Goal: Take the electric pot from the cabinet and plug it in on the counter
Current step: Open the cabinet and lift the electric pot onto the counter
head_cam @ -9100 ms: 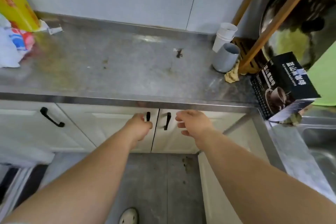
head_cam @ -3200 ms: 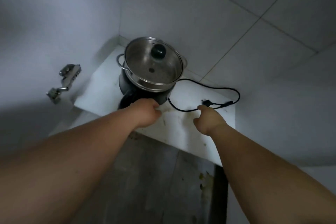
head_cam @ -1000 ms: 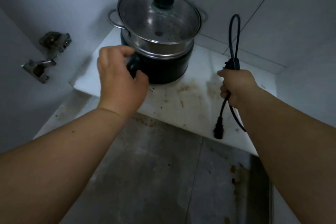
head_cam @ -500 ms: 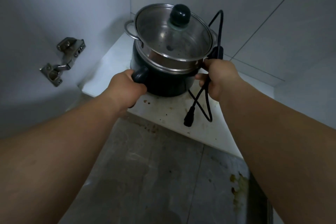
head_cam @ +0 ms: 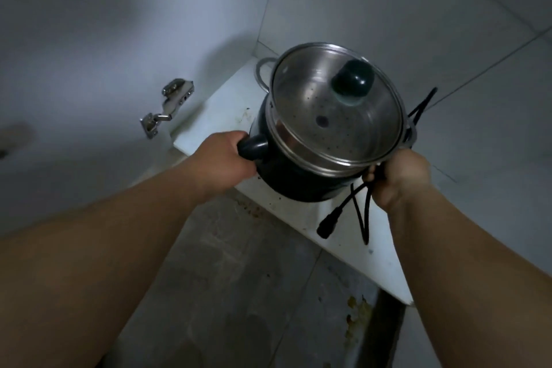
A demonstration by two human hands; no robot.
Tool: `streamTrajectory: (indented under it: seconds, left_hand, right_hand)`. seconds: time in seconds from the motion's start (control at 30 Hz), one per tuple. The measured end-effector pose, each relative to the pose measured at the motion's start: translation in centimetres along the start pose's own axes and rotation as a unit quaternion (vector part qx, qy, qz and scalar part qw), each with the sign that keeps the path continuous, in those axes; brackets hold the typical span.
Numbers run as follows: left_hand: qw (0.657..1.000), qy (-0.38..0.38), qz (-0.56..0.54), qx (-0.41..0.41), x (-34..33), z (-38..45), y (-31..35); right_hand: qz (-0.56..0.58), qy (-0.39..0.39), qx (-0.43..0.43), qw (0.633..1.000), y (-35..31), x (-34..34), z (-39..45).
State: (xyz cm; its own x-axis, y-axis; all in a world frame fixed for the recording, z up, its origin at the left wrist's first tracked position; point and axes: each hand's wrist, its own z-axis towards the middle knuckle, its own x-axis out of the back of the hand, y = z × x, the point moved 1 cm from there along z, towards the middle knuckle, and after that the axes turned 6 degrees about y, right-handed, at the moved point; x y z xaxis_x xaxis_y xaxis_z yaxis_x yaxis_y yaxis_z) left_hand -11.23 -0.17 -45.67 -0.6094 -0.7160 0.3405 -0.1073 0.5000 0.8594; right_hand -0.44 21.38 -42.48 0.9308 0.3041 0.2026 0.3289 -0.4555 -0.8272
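The electric pot (head_cam: 301,179) has a black body, a steel steamer ring and a glass lid with a black knob (head_cam: 353,80). It is tilted and sits at the front edge of the white cabinet shelf (head_cam: 352,236). My left hand (head_cam: 222,160) is closed around its black side handle. On the pot's right side my right hand (head_cam: 398,178) presses against the rim while gripping the bundled black power cord (head_cam: 360,209). The cord's plug end (head_cam: 327,224) dangles below that hand.
I am looking into a dim white cabinet. A metal door hinge (head_cam: 168,107) is fixed to the left wall. Tiled walls close the back and right. Below the shelf lies a grey stained floor (head_cam: 239,293).
The pot has come toward me to the shelf's front edge and now tilts. Both hands kept their grips, and the cord loop has dropped lower beside the pot.
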Motion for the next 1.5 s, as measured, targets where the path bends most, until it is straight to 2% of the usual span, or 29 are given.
streamTrajectory:
  seconds: [0.2,0.3,0.43,0.53,0.67,0.83,1.07,1.23,1.5]
  left_hand:
    - [0.997,-0.023,0.077,0.018,4.6,-6.2,4.7]
    - [0.995,-0.032,0.079,0.055,7.0,-10.0,6.9]
    - [0.993,-0.046,0.086,0.065,10.6,-15.3,11.0]
    - [0.985,-0.063,0.143,0.068,13.1,-18.7,13.9]
    - [0.978,-0.100,0.168,0.073,16.2,-23.6,17.8]
    - [0.973,-0.103,0.205,0.032,18.4,-28.4,20.7]
    - [0.974,-0.053,0.220,-0.006,19.4,-36.9,24.2]
    - [0.978,-0.022,0.205,-0.036,20.3,-42.2,28.8]
    - [0.988,-0.003,0.129,-0.080,23.3,-47.9,37.0]
  right_hand:
    - [-0.065,-0.002,-0.048,0.997,-2.4,2.8,-8.0]
    - [-0.081,0.012,-0.079,0.994,-3.2,4.1,-12.2]
    - [-0.081,0.036,-0.099,0.991,-5.6,6.3,-18.9]
    - [-0.090,0.055,-0.118,0.987,-7.1,8.3,-23.8]
    - [-0.058,0.065,-0.155,0.984,-8.8,11.3,-30.4]
    - [-0.015,0.065,-0.158,0.985,-9.8,13.9,-36.0]
    - [-0.029,0.007,-0.104,0.994,-12.1,20.3,-42.3]
    - [-0.029,-0.007,-0.054,0.998,-15.0,24.7,-46.6]
    - [-0.056,-0.041,0.036,0.997,-23.6,29.7,-54.0]
